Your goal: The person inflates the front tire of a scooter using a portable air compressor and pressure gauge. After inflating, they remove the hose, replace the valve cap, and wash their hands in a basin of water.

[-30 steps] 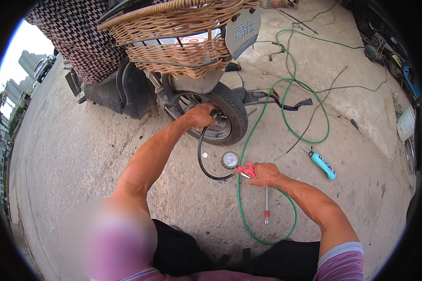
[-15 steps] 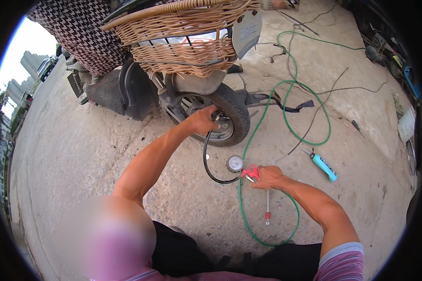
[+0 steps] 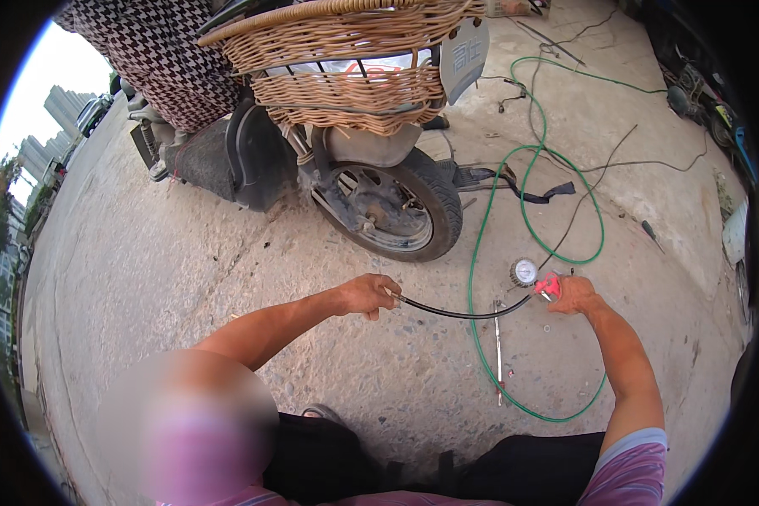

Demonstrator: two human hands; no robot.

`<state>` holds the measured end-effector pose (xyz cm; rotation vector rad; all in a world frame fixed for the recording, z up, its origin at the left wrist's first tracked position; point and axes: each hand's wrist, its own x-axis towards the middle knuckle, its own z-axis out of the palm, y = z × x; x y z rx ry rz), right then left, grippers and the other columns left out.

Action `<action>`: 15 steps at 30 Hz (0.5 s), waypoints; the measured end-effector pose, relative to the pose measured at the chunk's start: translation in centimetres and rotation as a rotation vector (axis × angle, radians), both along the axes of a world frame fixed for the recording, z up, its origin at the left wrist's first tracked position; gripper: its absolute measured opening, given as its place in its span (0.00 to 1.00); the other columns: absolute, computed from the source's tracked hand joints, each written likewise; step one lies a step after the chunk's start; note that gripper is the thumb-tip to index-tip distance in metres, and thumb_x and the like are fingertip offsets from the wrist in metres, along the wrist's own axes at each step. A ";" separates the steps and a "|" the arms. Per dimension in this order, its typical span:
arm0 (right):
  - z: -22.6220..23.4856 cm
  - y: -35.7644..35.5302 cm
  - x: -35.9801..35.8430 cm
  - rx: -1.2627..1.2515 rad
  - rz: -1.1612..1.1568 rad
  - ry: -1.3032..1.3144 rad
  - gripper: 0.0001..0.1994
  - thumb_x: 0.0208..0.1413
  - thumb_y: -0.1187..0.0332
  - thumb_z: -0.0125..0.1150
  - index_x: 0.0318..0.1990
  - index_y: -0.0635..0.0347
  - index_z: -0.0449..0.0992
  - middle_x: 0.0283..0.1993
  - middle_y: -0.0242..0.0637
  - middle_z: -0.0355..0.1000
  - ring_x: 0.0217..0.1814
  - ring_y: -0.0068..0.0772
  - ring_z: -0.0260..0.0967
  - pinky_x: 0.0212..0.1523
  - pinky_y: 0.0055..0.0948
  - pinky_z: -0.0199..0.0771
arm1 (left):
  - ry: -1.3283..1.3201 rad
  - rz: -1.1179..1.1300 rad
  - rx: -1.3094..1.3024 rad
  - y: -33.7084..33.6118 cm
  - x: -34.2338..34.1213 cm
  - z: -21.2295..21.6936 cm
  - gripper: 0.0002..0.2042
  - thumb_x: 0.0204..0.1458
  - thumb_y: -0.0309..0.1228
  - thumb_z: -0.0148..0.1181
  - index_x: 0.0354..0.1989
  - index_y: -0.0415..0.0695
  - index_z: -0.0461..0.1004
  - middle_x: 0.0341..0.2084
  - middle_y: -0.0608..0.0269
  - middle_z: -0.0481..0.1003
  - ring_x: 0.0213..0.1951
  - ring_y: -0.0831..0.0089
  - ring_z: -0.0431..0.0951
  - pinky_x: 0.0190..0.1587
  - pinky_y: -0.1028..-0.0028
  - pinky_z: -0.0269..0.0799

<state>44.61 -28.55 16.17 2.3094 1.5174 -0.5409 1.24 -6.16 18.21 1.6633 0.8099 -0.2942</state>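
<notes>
My left hand (image 3: 364, 295) grips the free end of a short black air hose (image 3: 460, 313), held above the concrete and clear of the scooter's front wheel (image 3: 394, 205). My right hand (image 3: 571, 294) is closed on the red handle of an inflator gun (image 3: 548, 285) with a round white pressure gauge (image 3: 524, 271). The black hose sags between both hands. A green supply hose (image 3: 527, 215) runs from the gun and loops over the ground.
A scooter with a wicker basket (image 3: 346, 55) stands ahead; a person in a checked garment (image 3: 156, 51) is by it. A thin metal rod (image 3: 498, 354) lies on the concrete below the hose. Black cables (image 3: 603, 164) and a black strap (image 3: 514, 185) lie at right.
My left hand has come away from the wheel toward me, drawing the black hose end with it. The hose now stretches nearly straight between my hands. The right hand shifted slightly right.
</notes>
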 end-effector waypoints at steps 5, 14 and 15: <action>1.2 -2.0 3.4 0.026 -0.104 -0.041 0.31 0.31 0.50 0.65 0.45 0.61 0.75 0.44 0.46 0.76 0.46 0.49 0.74 0.47 0.39 0.74 | 0.055 -0.057 0.106 -0.2 0.3 0.3 0.24 0.54 0.35 0.59 0.57 0.37 0.66 0.36 0.55 0.77 0.25 0.73 0.75 0.31 0.72 0.73; -0.8 -4.5 4.9 -0.108 -0.209 -0.151 0.35 0.35 0.45 0.65 0.47 0.63 0.74 0.46 0.48 0.75 0.50 0.45 0.73 0.50 0.38 0.74 | 0.146 -0.052 0.194 1.0 -1.1 -1.9 0.17 0.51 0.34 0.61 0.47 0.38 0.74 0.31 0.57 0.77 0.26 0.71 0.77 0.30 0.72 0.74; -1.3 -4.4 4.5 -0.130 -0.216 -0.148 0.34 0.36 0.44 0.66 0.47 0.63 0.75 0.47 0.48 0.75 0.51 0.45 0.73 0.50 0.38 0.74 | 0.136 -0.053 0.181 0.9 -1.1 -2.5 0.16 0.51 0.34 0.61 0.45 0.38 0.75 0.30 0.58 0.77 0.26 0.71 0.77 0.30 0.72 0.73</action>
